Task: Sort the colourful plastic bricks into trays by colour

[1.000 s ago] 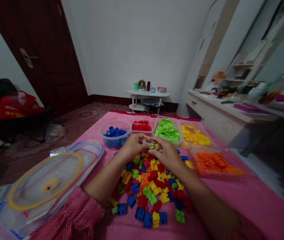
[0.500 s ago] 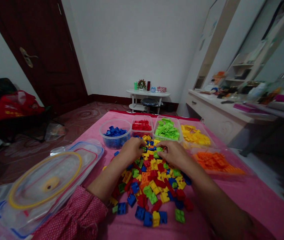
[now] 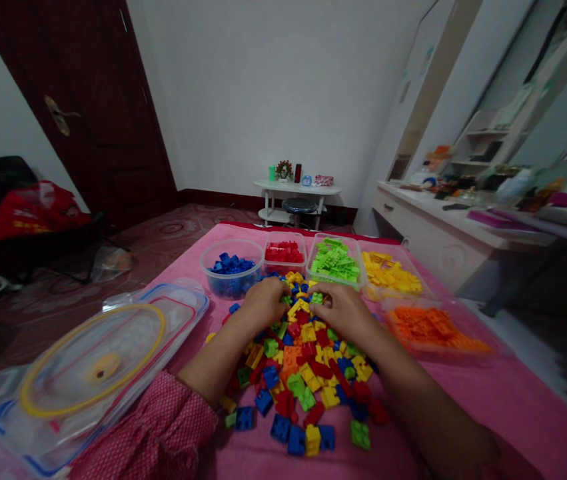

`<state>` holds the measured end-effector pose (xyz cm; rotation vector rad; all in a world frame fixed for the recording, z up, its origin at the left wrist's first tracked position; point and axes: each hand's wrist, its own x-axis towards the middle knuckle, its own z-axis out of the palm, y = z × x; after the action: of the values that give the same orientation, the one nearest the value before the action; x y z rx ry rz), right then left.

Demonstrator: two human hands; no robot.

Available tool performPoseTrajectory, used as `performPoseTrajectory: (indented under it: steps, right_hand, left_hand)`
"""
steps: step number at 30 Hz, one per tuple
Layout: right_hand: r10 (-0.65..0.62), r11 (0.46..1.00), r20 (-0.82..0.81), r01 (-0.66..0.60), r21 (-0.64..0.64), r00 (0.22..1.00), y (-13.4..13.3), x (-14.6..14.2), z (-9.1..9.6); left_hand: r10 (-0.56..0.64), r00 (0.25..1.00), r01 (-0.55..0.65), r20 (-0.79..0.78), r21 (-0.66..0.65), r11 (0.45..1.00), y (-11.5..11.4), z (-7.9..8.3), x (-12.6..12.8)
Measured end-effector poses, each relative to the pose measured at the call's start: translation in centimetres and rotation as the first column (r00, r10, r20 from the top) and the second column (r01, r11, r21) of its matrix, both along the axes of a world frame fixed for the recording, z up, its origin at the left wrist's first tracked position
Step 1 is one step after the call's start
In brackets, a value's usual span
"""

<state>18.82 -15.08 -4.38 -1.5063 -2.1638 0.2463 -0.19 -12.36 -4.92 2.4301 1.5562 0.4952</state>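
Note:
A pile of mixed red, blue, yellow, green and orange toy bricks (image 3: 308, 377) lies on the pink cloth in front of me. My left hand (image 3: 264, 300) and my right hand (image 3: 339, 309) rest on the far end of the pile, fingers curled down into the bricks. A yellow brick (image 3: 296, 308) sits tilted between the two hands, touched by their fingertips. Whether either hand grips a brick is hidden by the curled fingers.
Beyond the pile stand clear tubs of sorted bricks: blue (image 3: 232, 268), red (image 3: 284, 254), green (image 3: 336, 261), yellow (image 3: 392, 273) and orange (image 3: 430, 327). Stacked clear lids (image 3: 93, 360) lie at the left. A desk (image 3: 443, 220) stands at the right, a small white table (image 3: 296, 193) by the far wall.
Both hands came down from holding a small piece together above the pile and now dig into the bricks at its far end. The view shifted slightly.

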Motion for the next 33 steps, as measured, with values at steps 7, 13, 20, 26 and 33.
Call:
performPoseTrajectory:
  steps: [7, 13, 20, 26, 33]
  right_hand:
    - [0.106, 0.992, -0.123, -0.096, 0.085, 0.987, -0.2, -0.3, 0.7]
    - [0.195, 0.981, -0.234, -0.189, 0.049, 0.952, -0.3, -0.6, 0.4]
    - [0.017, 1.000, -0.205, -0.019, -0.005, 0.979, 0.8, 1.3, 1.1]
    - [-0.261, 0.922, -0.215, 0.309, 0.234, 0.941, 2.6, 4.1, 1.2]
    - [-0.094, 0.967, -0.155, 0.127, 0.220, 0.984, 2.3, 2.5, -0.7]
  left_hand:
    - [-0.065, 0.732, 0.338, 0.678, -0.279, 0.899, 0.3, 0.6, 0.9]
    - [-0.058, 0.657, 0.366, 0.751, -0.251, 0.896, 0.1, 0.4, 1.4]
    - [-0.070, 0.749, 0.261, 0.659, -0.197, 0.945, -0.1, 0.9, 1.1]
    - [-0.012, 0.724, 0.191, 0.690, -0.183, 0.964, 0.2, 1.9, 0.5]
    - [0.101, 0.641, 0.044, 0.761, -0.168, 0.985, 1.2, 1.9, -0.6]
